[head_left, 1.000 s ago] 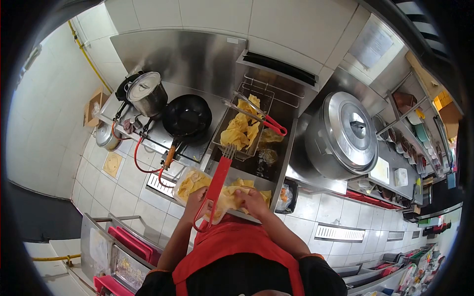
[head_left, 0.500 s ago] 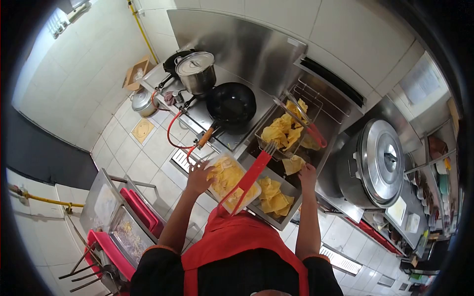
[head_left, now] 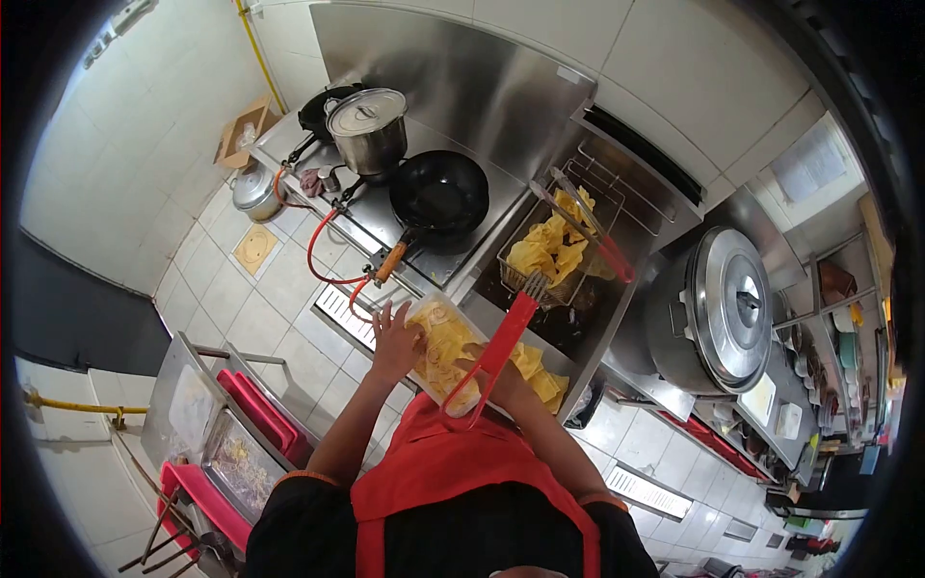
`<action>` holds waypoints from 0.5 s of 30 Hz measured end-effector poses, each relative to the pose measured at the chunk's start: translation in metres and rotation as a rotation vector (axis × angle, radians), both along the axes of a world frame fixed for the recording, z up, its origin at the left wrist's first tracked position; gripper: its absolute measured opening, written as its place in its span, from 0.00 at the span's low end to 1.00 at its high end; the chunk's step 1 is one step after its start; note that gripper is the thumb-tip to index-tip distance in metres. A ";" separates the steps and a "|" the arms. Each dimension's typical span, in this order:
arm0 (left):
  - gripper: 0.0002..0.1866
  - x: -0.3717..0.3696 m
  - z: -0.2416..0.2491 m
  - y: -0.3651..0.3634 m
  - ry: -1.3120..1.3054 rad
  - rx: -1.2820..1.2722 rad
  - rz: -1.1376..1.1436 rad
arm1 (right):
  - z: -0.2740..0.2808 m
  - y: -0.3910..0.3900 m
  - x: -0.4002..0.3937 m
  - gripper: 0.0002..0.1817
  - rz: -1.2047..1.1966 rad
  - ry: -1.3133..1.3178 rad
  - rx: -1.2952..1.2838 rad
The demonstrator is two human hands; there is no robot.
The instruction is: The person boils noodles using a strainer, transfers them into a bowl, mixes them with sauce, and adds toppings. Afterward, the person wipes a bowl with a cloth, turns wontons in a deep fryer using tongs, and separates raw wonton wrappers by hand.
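A clear plastic container [head_left: 438,323] of thin yellow dough sheets [head_left: 445,345] is tilted in front of my apron. My left hand [head_left: 393,349] grips its left side, with the fingers spread along the rim. My right hand [head_left: 496,379] reaches into the container over the sheets; a red basket handle [head_left: 508,332] crosses in front and hides part of its fingers. Beyond, a wire fryer basket [head_left: 554,297] holds fried yellow sheets [head_left: 549,246], with red-handled tongs [head_left: 609,252] lying across it. More yellow pieces [head_left: 540,374] lie beside the container at the fryer's front.
Dark oil [head_left: 568,323] shows in the fryer around the basket. On the stove to the left stand a black wok [head_left: 439,197] and a lidded steel pot [head_left: 371,135]. A large lidded pot [head_left: 718,308] stands to the right. Pink trays [head_left: 265,414] are at lower left.
My right hand has moved from over the oil, where it held a yellow sheet, back left into the container. That sheet is out of the hand. My left hand stays at the container.
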State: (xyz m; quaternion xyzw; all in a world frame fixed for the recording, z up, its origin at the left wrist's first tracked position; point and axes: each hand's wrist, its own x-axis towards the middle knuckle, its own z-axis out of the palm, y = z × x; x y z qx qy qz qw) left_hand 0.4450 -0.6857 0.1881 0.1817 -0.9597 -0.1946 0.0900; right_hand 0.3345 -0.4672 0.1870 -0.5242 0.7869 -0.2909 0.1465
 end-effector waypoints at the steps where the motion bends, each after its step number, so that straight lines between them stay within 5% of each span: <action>1: 0.08 0.001 0.005 0.000 0.024 0.025 -0.003 | -0.006 -0.008 0.000 0.12 -0.008 0.049 0.001; 5: 0.08 0.005 0.017 -0.004 0.106 0.118 -0.020 | 0.012 -0.021 -0.012 0.07 0.192 0.316 0.077; 15: 0.10 0.015 0.039 -0.013 0.271 0.638 -0.001 | 0.063 -0.007 -0.032 0.09 0.328 0.121 -0.167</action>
